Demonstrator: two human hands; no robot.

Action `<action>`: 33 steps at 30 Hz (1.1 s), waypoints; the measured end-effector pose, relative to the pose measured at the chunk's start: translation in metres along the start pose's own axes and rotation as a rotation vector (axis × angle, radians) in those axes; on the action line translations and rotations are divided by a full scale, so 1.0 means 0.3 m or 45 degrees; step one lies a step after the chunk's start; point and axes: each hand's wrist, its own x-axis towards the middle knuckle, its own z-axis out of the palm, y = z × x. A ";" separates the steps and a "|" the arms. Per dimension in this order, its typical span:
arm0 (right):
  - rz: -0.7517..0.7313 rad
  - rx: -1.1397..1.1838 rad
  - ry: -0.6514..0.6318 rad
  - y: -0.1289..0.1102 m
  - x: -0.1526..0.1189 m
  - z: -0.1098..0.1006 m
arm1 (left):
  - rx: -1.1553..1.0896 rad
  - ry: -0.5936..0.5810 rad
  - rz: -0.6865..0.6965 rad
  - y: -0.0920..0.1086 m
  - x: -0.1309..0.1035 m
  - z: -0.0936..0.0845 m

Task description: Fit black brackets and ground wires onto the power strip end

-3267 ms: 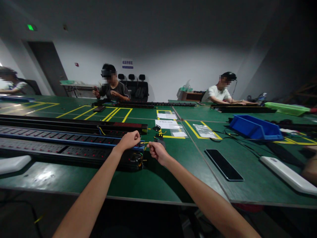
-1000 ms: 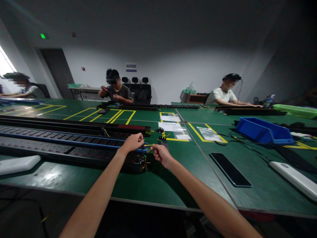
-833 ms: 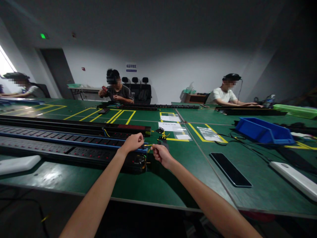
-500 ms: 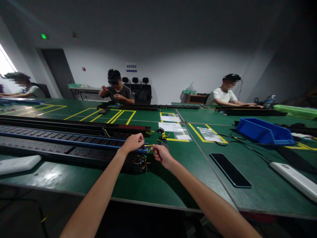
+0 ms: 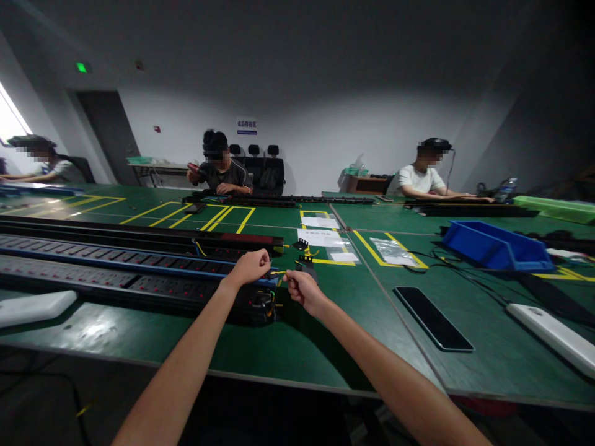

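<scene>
A yellow wire juts from the end of a blue-edged power strip on the green counter, pinched in the person's right hand — the left hand curls over that end, whether gripping cannot be told — with a phone and blue bin farther right.

Rectangular white-and-blue wall sign reads 成品存放区; small line on its blue band illegible. Printed white paper sheet on green desk: too blurred. Glowing green wall sign: unreadable.
</scene>
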 end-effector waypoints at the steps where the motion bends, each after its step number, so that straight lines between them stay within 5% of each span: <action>1: -0.003 0.000 -0.002 0.000 0.000 0.000 | 0.002 0.000 -0.001 0.001 0.000 0.000; 33: -0.009 -0.018 -0.003 0.006 0.004 -0.004 | 0.001 0.003 0.006 0.002 -0.001 -0.001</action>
